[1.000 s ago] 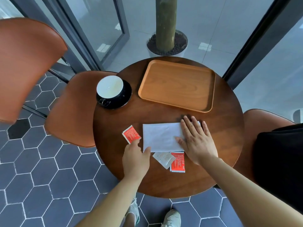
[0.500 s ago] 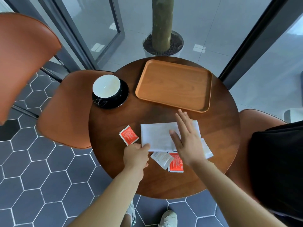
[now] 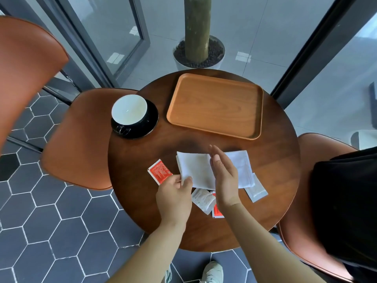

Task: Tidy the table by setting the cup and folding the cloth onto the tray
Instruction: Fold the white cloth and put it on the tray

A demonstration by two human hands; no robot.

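Note:
A white folded cloth [image 3: 195,166] lies flat on the round wooden table [image 3: 275,180], near its front. My left hand [image 3: 174,196] pinches the cloth's near left corner between thumb and fingers. My right hand [image 3: 223,174] stands on edge across the middle of the cloth, fingers straight and together, holding nothing. An empty wooden tray [image 3: 216,107] sits at the far side of the table. A cup [image 3: 129,110], white inside and dark outside, stands on a black saucer [image 3: 150,121] left of the tray.
Red sachets [image 3: 160,171] [image 3: 216,212] and white sachets [image 3: 203,200] [image 3: 256,190] lie around the cloth. Orange chairs [image 3: 81,135] [image 3: 318,160] stand left and right of the table. A potted trunk [image 3: 196,29] rises behind it. Something black [image 3: 346,201] covers the right chair.
My right hand has lifted from lying flat on the cloth's right part and turned onto its edge over the middle. My left hand moved from the red sachet to the cloth's near left corner.

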